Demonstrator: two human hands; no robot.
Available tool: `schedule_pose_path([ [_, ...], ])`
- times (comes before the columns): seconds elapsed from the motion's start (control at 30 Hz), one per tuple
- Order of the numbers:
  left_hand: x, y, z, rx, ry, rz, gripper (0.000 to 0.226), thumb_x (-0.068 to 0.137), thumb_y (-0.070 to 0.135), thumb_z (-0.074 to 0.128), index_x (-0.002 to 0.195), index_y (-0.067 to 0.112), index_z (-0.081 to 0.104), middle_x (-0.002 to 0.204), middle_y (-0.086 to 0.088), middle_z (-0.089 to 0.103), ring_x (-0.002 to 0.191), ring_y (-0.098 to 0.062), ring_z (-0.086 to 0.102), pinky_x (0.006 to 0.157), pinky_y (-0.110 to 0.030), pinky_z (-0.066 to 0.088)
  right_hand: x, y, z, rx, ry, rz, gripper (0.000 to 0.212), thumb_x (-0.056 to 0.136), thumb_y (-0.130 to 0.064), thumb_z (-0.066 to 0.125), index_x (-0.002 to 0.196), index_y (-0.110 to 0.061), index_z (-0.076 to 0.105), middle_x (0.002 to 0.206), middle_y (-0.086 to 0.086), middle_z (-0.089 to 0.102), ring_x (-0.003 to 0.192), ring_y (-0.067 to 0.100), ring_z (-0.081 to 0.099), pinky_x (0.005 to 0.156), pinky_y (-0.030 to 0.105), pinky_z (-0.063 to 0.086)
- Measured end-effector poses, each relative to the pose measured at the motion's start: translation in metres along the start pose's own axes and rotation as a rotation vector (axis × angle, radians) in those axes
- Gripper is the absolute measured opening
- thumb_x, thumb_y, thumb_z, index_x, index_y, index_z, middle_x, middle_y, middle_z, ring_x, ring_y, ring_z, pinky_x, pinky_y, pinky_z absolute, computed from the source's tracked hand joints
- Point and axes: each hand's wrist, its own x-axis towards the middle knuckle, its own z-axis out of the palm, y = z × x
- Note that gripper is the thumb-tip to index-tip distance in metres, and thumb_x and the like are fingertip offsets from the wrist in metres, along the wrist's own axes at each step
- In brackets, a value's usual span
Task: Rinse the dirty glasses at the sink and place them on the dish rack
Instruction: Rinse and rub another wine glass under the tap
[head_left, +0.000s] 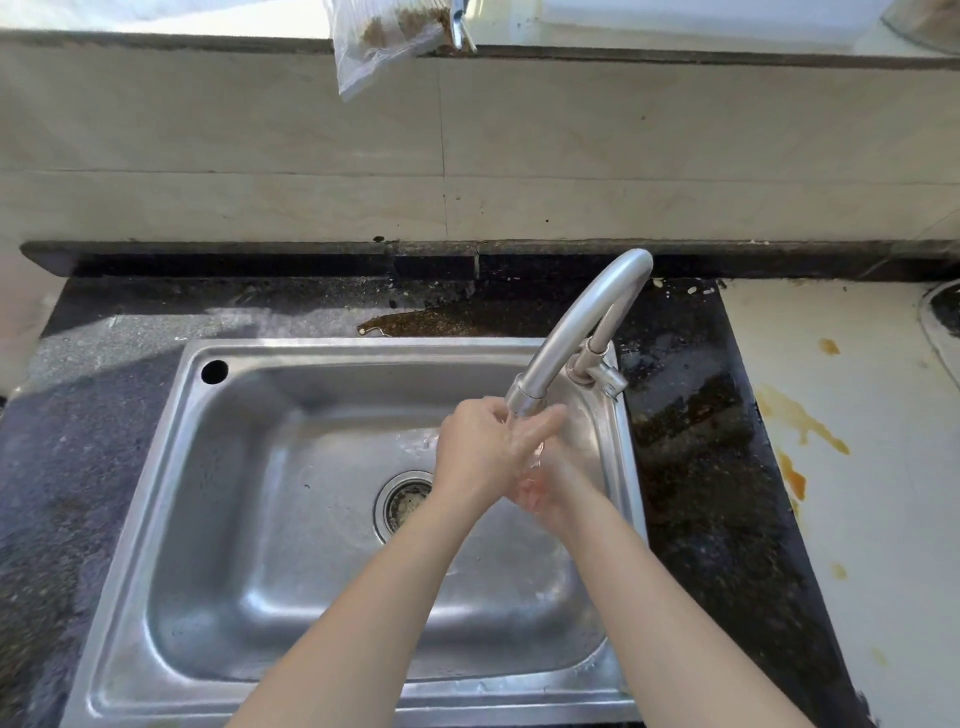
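Hands meet beneath the curved steel tap (571, 322), near the right edge of the stainless steel sink (249, 571). Our right hand (555, 493) wraps its fingers round a small clear drinking glass (529, 486). Our left hand (478, 452) curls over it; whether it grips, we cannot tell.

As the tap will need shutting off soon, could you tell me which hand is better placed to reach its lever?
Left, probably. The left hand lies uppermost by the spout, nearer the tap lever; the right hand sits lower, holding the glass.
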Motion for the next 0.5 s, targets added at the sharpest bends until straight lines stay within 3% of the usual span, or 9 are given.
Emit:
schedule_pose_path([
  [0.07,-0.006,0.003,0.0,0.092,0.066,0.081,0.033,0.061,0.039,0.07,0.054,0.009,0.057,0.05,-0.001,0.056,0.052,-0.024,0.057,0.053,-0.04,0.055,-0.006,-0.002,0.001,-0.156,-0.016,0.013,0.026,0.083,-0.03,0.05,0.086,-0.015,0.071,0.084,0.009,0.055,0.061,0.02,0.057,0.051,0.027,0.052],
  [0.13,-0.007,0.005,-0.007,0.118,0.033,0.075,0.025,0.061,0.032,0.066,0.047,0.017,0.052,0.047,0.001,0.054,0.048,-0.023,0.052,0.05,-0.038,0.053,-0.009,-0.008,-0.004,-0.396,0.072,-0.035,0.026,0.088,-0.029,0.05,0.093,-0.009,0.066,0.081,0.011,0.057,0.063,0.024,0.06,0.054,0.031,0.055],
  [0.2,-0.008,0.005,-0.017,0.084,-0.085,0.02,0.022,0.062,0.03,0.063,0.046,0.021,0.051,0.045,0.003,0.051,0.044,-0.019,0.046,0.047,-0.032,0.047,-0.016,-0.019,-0.014,-0.706,0.189,-0.185,0.023,0.09,-0.026,0.049,0.077,-0.01,0.06,0.071,0.009,0.055,0.065,0.028,0.058,0.059,0.038,0.053],
  [0.27,-0.009,0.003,-0.027,0.025,-0.205,-0.027,0.015,0.066,0.03,0.063,0.06,0.017,0.057,0.047,0.004,0.047,0.044,-0.016,0.042,0.051,-0.03,0.043,-0.029,-0.036,-0.024,-1.004,0.305,-0.392,0.022,0.088,-0.023,0.052,0.072,-0.01,0.059,0.071,0.008,0.058,0.073,0.03,0.057,0.066,0.036,0.045],
  [0.33,-0.011,-0.001,-0.033,-0.023,-0.235,-0.037,0.015,0.078,0.023,0.067,0.073,0.011,0.059,0.054,0.001,0.047,0.049,-0.018,0.044,0.052,-0.028,0.042,-0.04,-0.053,-0.033,-1.152,0.413,-0.554,0.016,0.086,-0.024,0.055,0.078,-0.01,0.058,0.075,0.004,0.06,0.078,0.029,0.057,0.065,0.032,0.04],
  [0.4,-0.01,-0.005,-0.037,-0.065,-0.225,-0.043,0.014,0.084,0.016,0.065,0.074,0.011,0.057,0.06,-0.003,0.049,0.056,-0.02,0.046,0.049,-0.026,0.041,-0.042,-0.066,-0.037,-1.202,0.502,-0.662,0.017,0.086,-0.028,0.057,0.085,-0.013,0.051,0.084,0.001,0.055,0.08,0.027,0.055,0.066,0.034,0.04],
  [0.5,-0.009,-0.01,-0.041,-0.071,-0.228,-0.031,0.016,0.083,0.013,0.065,0.07,0.012,0.056,0.063,-0.005,0.052,0.054,-0.019,0.049,0.045,-0.023,0.043,-0.035,-0.074,-0.038,-1.398,0.496,-0.725,0.035,0.086,-0.031,0.062,0.111,-0.011,0.047,0.112,0.006,0.047,0.102,0.028,0.05,0.078,0.04,0.044],
])
